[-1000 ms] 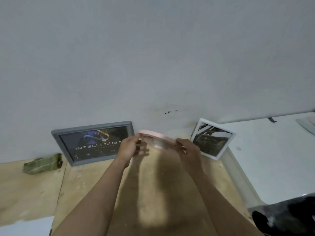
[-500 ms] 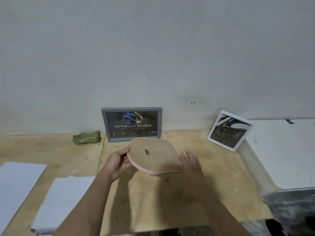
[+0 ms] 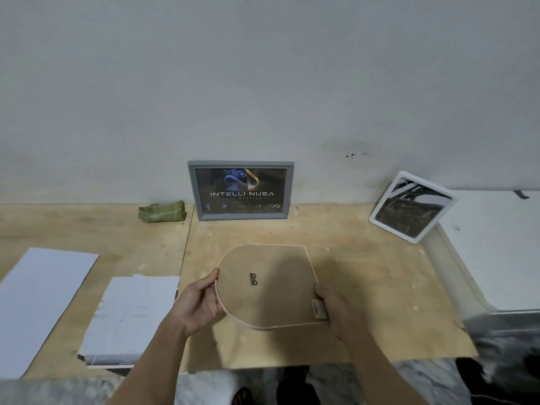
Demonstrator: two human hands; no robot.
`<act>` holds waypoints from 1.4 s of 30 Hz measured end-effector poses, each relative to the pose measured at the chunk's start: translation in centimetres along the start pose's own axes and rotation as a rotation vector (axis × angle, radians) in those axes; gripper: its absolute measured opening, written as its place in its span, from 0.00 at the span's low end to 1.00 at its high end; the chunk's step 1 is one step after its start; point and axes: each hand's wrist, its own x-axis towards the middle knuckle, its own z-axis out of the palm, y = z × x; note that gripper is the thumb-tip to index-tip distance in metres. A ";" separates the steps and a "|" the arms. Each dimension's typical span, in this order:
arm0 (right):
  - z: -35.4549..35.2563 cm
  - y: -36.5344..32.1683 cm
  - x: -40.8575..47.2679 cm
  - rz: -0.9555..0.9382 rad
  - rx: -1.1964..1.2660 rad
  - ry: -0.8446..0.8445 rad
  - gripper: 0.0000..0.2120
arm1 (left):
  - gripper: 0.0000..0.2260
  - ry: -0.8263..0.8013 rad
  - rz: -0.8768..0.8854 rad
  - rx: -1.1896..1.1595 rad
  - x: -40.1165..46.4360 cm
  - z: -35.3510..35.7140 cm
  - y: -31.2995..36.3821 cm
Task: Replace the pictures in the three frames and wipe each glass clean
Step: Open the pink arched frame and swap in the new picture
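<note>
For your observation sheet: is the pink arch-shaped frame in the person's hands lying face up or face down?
Face down. The pink frame shows its brown backing board with a small metal hanger; no glass or picture is visible.

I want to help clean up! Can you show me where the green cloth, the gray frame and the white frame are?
green cloth [image 3: 162,211], head view, middle of the folded bundle.
gray frame [image 3: 193,191], head view, its left border.
white frame [image 3: 388,228], head view, its lower border.

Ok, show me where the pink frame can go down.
Bare wood lies between the pink frame and grey frame, and right of it below the white frame. The left is crowded: paper sheets, green cloth.
</note>
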 end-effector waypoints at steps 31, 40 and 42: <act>2.8 8.0 1.4 -0.024 -0.266 0.242 0.09 | 0.05 0.702 0.149 0.612 3.9 -6.9 -3.5; 3.0 8.4 0.6 -0.065 -0.376 0.385 0.09 | 0.03 0.668 0.109 0.565 3.3 -10.9 -2.4; 3.0 8.4 0.6 -0.066 -0.392 0.380 0.09 | 0.03 0.660 0.106 0.549 2.9 -11.5 -1.9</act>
